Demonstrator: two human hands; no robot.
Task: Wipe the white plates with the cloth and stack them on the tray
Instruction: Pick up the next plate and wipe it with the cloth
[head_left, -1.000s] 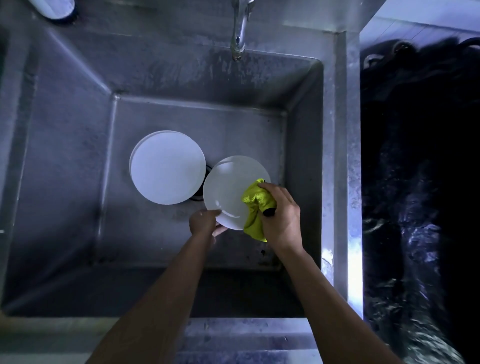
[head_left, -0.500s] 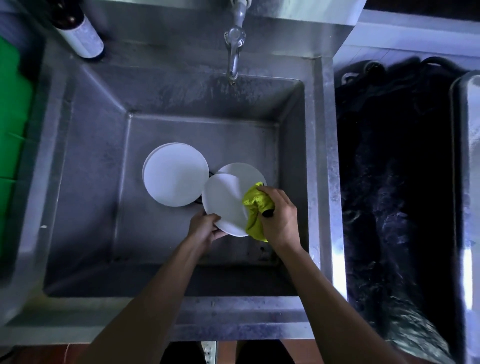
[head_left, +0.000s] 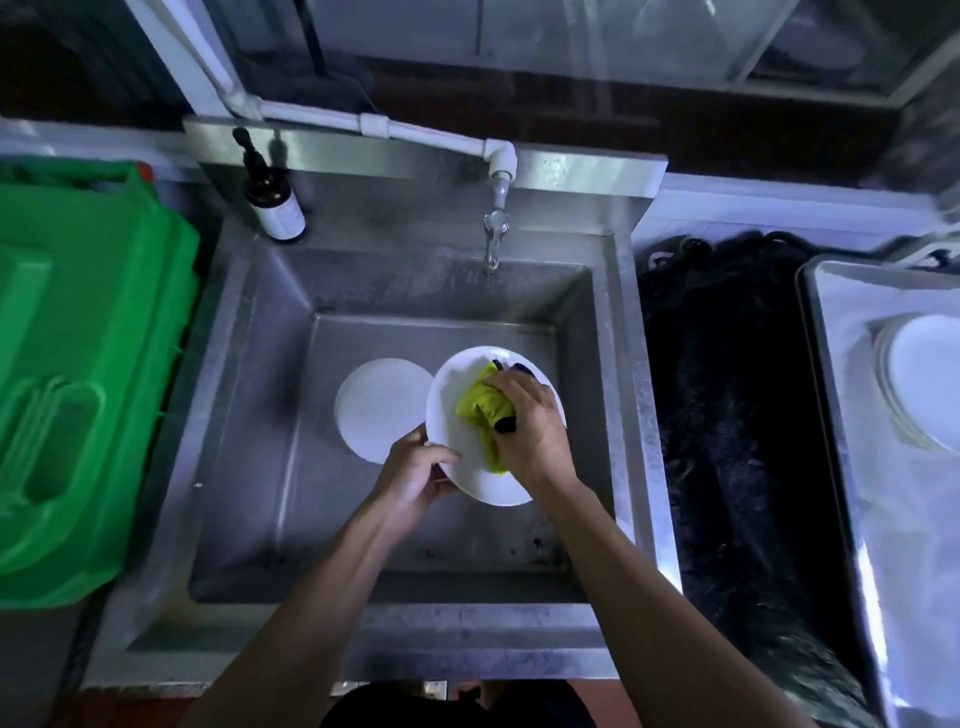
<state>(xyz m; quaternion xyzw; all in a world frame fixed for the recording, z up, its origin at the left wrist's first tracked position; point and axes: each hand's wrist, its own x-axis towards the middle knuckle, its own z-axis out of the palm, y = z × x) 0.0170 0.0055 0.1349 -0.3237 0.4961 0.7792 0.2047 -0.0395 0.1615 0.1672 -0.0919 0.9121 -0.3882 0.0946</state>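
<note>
At nine o'clock from the sink (head_left: 621, 364), a green bin (head_left: 88, 364) stands against its outer wall. A brown bottle (head_left: 274, 200) sits on the sink's back ledge at eleven o'clock, and the tap (head_left: 493, 234) hangs over the basin at twelve. On the basin floor, a stack of white plates (head_left: 376, 408) lies just left of centre. Your left hand (head_left: 413, 475) curls round the seven o'clock rim of a plate (head_left: 483, 480) held tilted above the basin, thumb on its face, overlapping the stack's right edge. Your right hand (head_left: 524, 421) grips a bunched yellow-green cloth (head_left: 480, 410) and presses it onto the plate's middle, fingers wrapped tightly over it. At three o'clock, past a dark mat (head_left: 727, 415), a metal tray (head_left: 831, 415) holds more stacked plates (head_left: 919, 379) at the picture's right edge.
</note>
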